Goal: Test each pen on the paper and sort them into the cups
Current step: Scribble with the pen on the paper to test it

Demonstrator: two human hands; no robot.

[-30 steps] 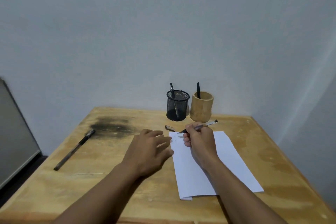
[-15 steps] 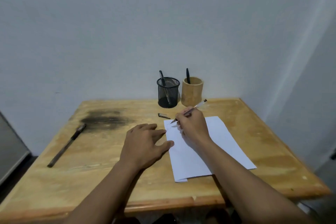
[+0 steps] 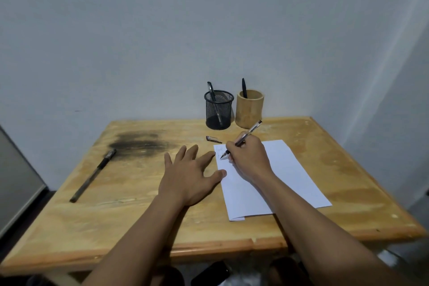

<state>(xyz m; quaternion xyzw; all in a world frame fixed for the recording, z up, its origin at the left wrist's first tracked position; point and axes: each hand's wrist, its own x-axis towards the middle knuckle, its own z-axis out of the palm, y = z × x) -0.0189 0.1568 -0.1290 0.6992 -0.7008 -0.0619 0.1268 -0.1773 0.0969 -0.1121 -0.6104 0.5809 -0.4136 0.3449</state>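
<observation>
My right hand (image 3: 249,159) grips a clear-barrelled pen (image 3: 251,130), its tip touching the top left corner of the white paper (image 3: 285,169), where faint scribbles show. My left hand (image 3: 189,177) lies flat with fingers spread on the table, its thumb on the paper's left edge. A pen cap (image 3: 213,139) lies just beyond the paper. A black mesh cup (image 3: 218,109) and a bamboo cup (image 3: 249,109) stand at the back, each holding one dark pen. Another black pen (image 3: 94,175) lies at the table's left.
The wooden table (image 3: 139,216) has a dark smudge (image 3: 139,143) at the back left. A wall runs close behind the cups and along the right. A grey panel (image 3: 16,183) stands left of the table. Dark objects lie on the floor below the front edge.
The view has pulled back and tilted down, showing the table's front edge. My right hand has lowered the pen tip onto the paper's corner. My left hand's fingers have spread wider.
</observation>
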